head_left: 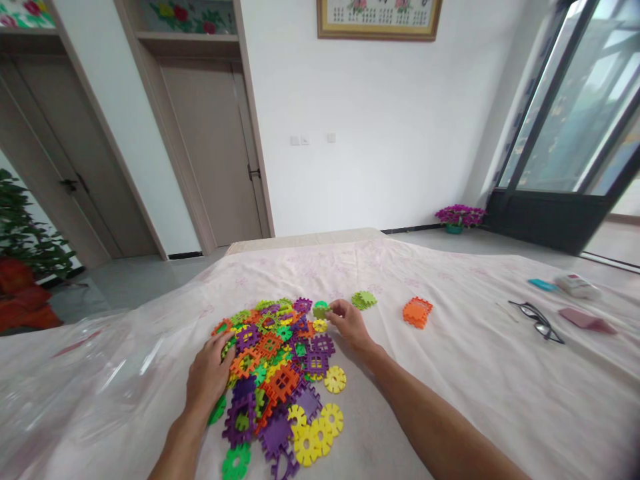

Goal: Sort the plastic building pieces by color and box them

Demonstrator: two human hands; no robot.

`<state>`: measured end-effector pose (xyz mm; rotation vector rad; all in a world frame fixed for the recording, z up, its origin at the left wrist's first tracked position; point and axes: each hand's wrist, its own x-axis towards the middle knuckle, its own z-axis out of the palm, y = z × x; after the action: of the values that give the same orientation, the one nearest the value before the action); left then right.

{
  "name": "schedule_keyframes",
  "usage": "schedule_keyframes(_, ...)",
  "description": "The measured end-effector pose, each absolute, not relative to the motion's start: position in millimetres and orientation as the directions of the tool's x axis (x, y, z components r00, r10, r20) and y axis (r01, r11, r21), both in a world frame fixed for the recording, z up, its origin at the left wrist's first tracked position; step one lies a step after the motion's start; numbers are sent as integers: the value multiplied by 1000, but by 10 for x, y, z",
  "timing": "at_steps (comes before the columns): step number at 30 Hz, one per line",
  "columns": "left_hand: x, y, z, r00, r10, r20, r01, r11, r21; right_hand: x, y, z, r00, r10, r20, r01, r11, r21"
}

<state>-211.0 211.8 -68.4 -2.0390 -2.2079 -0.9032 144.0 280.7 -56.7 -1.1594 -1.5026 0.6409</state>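
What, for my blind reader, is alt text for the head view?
A right hand pinches a flat green plastic piece at the edge of a multicoloured heap of notched plastic pieces on pale patterned cloth; the left hand touches the heap.

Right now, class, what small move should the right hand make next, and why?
Probably carry the green piece to the light-green pieces: the right hand appears to pinch it beside the mixed heap, and those similar-coloured ones lie apart.

Heaped pieces (283, 383) partly hide one another; the framed picture (379, 19) is cropped.
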Motion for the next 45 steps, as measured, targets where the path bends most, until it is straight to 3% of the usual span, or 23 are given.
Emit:
schedule_keyframes(4, -2082, 2061, -626, -174, 903, 393, 914, 0, 405, 1919, 2877, -564, 264, 788, 556, 562, 343, -752)
schedule_keyframes(7, -2043, 2011, -501, -173, 841, 513, 920, -47, 388, 2174, 2921, -596, 299, 747, 593, 711, 240, -661)
schedule_keyframes(12, -1657, 1845, -49, 97, 670, 736, 856, -434, 281, 2250, 2900, -671, 213, 827, 520, 892, 53, -449)
schedule_keyframes(14, -1335, 1686, 134, 328, 641, 694, 761, -614, 207, 2226, 2883, -674, 225, 830, 511, 916, -2, -401)
schedule_keyframes(17, -809, 1378, 240, 648, 581, 493, 581, -795, 173, 2210, 2874, -671, 244, 853, 461, 925, -61, -376)
schedule_keyframes(21, -385, 1085, 34, 878, 418, 233, 409, -908, 88, 2225, 2893, -691, 225, 879, 420, 927, -61, -369)
schedule_keyframes(23, -332, 1049, -111, 875, 442, 200, 445, -895, 32, 2227, 2902, -706, 206, 881, 426, 932, -44, -360)
schedule_keyframes(28, -373, 1211, -275, 733, 638, 235, 665, -745, -53, 2186, 2869, -695, 181, 869, 461, 943, -21, -332)
schedule_keyframes(33, -429, 1496, -336, 545, 769, 334, 821, -569, -30, 2110, 2812, -601, 145, 802, 579, 952, 46, -301)
schedule_keyframes(36, -479, 1585, -345, 425, 793, 436, 876, -482, 23, 2002, 2769, -533, 18, 769, 639, 918, 240, -315)
schedule_keyframes(40, -599, 1650, -162, 340, 779, 527, 865, -479, 150, 1707, 2639, -458, -228, 715, 660, 747, 564, -353)
schedule_keyframes(45, -1088, 1842, 205, 117, 790, 602, 773, -453, 444, 1350, 2488, -388, -465, 701, 541, 613, 696, -375)
